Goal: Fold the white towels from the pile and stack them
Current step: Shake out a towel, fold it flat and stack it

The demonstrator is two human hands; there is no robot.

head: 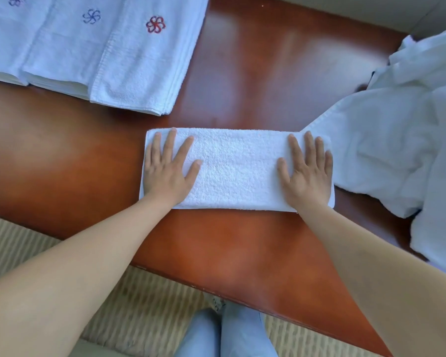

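Note:
A white towel [236, 168], folded into a long narrow strip, lies flat in the middle of the reddish-brown table [255, 73]. My left hand [169, 168] presses flat on its left end, fingers spread and straight. My right hand [308, 171] presses flat on its right end in the same way. A pile of loose white towels [402, 140] is heaped at the right, and one corner of it touches the strip's far right end. Folded towels with embroidered flower marks [129, 55] lie in stacks at the far left.
The table's near edge [216, 292] runs diagonally across the lower part of the view. Below it are a striped beige floor covering [139, 310] and my legs in blue trousers [227, 333]. A pale wall or ledge [358, 11] borders the table's far side.

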